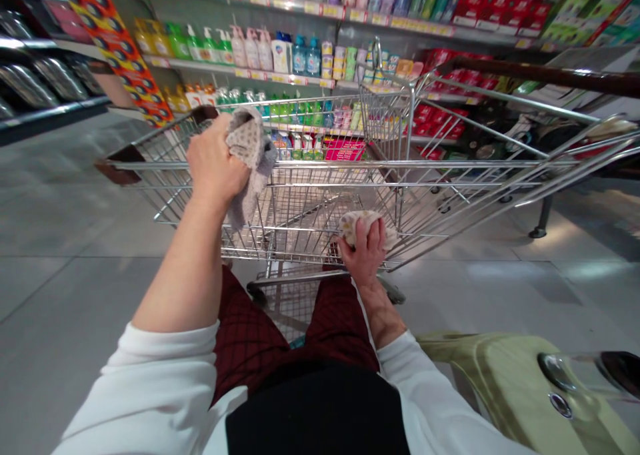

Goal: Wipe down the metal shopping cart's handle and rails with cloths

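Head view: left hand (216, 165) clamps a speckled grey cloth (250, 149) on the silver wire shopping cart's (450, 175) top rail, right hand (367, 245) presses another cloth (357, 223) low; wiping underway, fresh bars seemingly next.

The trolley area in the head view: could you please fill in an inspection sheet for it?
Surface: grey tiled floor, glossy.
Job's things: wire trolley, basket looks bare; upper cloth on its top rail, lower cloth on a low rail.
Clutter: pale green object at lower right.
Hands: left hand grips the upper cloth; right hand presses the lower cloth.
Cables: nothing seen.
Surroundings: shelves of bottles and boxes; second trolley at right.
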